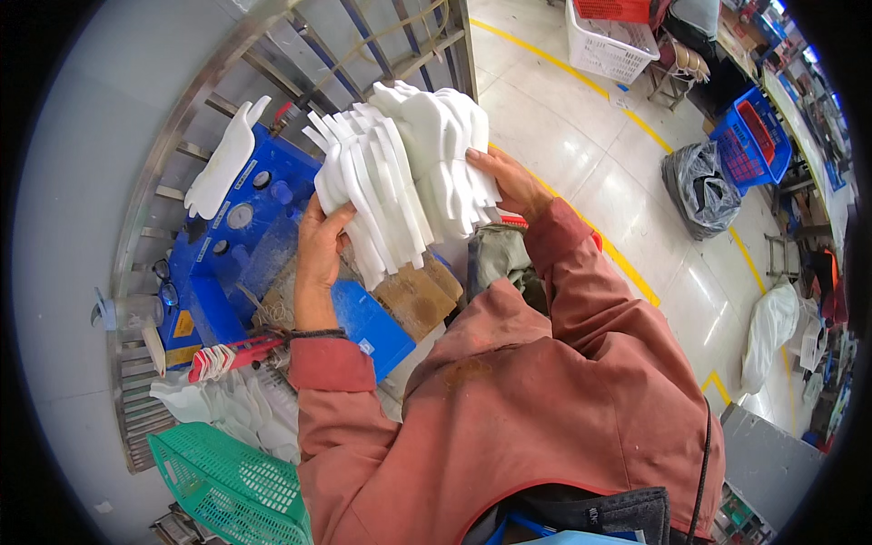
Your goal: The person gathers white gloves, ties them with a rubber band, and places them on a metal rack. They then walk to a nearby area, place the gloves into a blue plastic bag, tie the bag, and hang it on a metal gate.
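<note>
A thick row of white, foam-like shaped sheets [400, 173], stood side by side on edge, is held up between my two hands. Along its left side, my left hand [320, 254] is closed, with the thumb bent over the outer sheets. My right hand [510, 183] grips the right end, thumb on the near face and the other fingers mostly hidden behind. The sheets have wavy outlines and fan apart slightly at the top. Beneath them is a blue machine [213, 250] with a round gauge and knobs. One similar white sheet [222, 162] leans at its far left corner.
Metal railing [263, 68] runs behind the machine. A brown cardboard piece [420, 295] lies under the sheets. At lower left are more white pieces [232, 409] and a green basket [232, 477]. To the right, a yellow-lined floor [563, 136] holds a white crate [609, 45] and a black bag [704, 191].
</note>
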`<state>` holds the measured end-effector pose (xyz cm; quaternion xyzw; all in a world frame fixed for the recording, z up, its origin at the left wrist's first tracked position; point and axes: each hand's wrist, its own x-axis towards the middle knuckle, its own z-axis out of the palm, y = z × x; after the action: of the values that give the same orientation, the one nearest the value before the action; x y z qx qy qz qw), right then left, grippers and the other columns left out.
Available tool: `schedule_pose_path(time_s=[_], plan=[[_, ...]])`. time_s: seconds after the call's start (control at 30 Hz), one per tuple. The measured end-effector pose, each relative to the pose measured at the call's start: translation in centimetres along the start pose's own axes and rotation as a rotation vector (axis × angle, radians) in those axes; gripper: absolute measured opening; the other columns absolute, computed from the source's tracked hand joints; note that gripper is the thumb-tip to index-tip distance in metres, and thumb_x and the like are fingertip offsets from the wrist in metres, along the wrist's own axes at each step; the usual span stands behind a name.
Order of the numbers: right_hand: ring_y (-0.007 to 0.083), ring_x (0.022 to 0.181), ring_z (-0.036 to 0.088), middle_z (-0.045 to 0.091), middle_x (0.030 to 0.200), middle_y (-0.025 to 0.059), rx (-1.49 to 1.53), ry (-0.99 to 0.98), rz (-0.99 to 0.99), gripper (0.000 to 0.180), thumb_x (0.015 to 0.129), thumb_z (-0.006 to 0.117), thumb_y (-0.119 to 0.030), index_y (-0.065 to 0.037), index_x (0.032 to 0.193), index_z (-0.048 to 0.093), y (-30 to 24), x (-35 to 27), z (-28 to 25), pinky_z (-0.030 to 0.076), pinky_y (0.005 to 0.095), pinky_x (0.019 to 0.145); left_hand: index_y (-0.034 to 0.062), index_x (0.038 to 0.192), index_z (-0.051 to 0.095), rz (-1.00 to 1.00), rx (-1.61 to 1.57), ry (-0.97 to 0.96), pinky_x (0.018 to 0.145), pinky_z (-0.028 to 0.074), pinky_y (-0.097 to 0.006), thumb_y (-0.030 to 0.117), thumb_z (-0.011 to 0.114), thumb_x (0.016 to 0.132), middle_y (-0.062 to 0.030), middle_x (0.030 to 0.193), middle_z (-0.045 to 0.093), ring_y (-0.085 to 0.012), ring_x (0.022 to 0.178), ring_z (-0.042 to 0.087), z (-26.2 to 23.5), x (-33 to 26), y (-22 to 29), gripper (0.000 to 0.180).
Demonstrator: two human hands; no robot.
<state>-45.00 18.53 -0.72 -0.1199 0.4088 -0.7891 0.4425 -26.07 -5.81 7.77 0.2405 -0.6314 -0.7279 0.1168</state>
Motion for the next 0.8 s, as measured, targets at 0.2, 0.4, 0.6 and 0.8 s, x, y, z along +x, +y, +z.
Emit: schedule_pose_path(time_s=[0.2, 0.4, 0.6, 0.8], plan=[[0.0194, 0.098, 0.07, 0.067, 0.12, 0.0135, -0.004, 0.011, 0.005, 0.06, 0.096, 0.07, -0.035, 0.001, 0.139, 0.049, 0.2, -0.2, 0.3, 0.06, 0.0358, 0.085, 0.0075, 0.139, 0.056, 0.008, 0.028, 0.011, 0.088, 0.058, -0.035, 0.014, 0.072, 0.091, -0.0092, 0.128, 0.065, -0.0194, 0.111, 0.067, -0.1, -0.3, -0.5, 0.052], [0.0211, 0.104, 0.069, 0.064, 0.126, 0.0148, -0.027, -0.004, -0.009, 0.066, 0.095, 0.072, -0.035, 0.001, 0.143, 0.045, 0.8, -0.3, 0.3, 0.059, 0.0364, 0.088, 0.0064, 0.138, 0.057, 0.03, 0.077, 0.011, 0.083, 0.056, -0.032, 0.015, 0.075, 0.089, -0.0071, 0.124, 0.066, -0.0159, 0.105, 0.066, -0.6, -0.4, -1.2, 0.054], [0.0219, 0.11, 0.067, 0.061, 0.13, 0.0152, -0.086, -0.056, -0.091, 0.079, 0.091, 0.076, -0.038, 0.002, 0.148, 0.039, 0.9, -1.2, 0.6, 0.057, 0.0364, 0.093, 0.004, 0.144, 0.052, 0.116, 0.184, 0.022, 0.097, 0.049, -0.031, 0.007, 0.071, 0.089, -0.0076, 0.132, 0.063, -0.0178, 0.114, 0.062, -0.2, -0.8, -1.6, 0.058], [0.0242, 0.124, 0.058, 0.054, 0.14, 0.0142, -0.202, -0.046, -0.118, 0.09, 0.087, 0.078, -0.044, -0.001, 0.153, 0.034, 0.9, -2.4, 0.6, 0.049, 0.039, 0.103, 0.0015, 0.147, 0.048, 0.239, 0.17, 0.013, 0.103, 0.046, -0.032, 0.002, 0.069, 0.09, -0.0107, 0.135, 0.061, -0.0195, 0.121, 0.059, 0.9, -2.2, -1.8, 0.061]])
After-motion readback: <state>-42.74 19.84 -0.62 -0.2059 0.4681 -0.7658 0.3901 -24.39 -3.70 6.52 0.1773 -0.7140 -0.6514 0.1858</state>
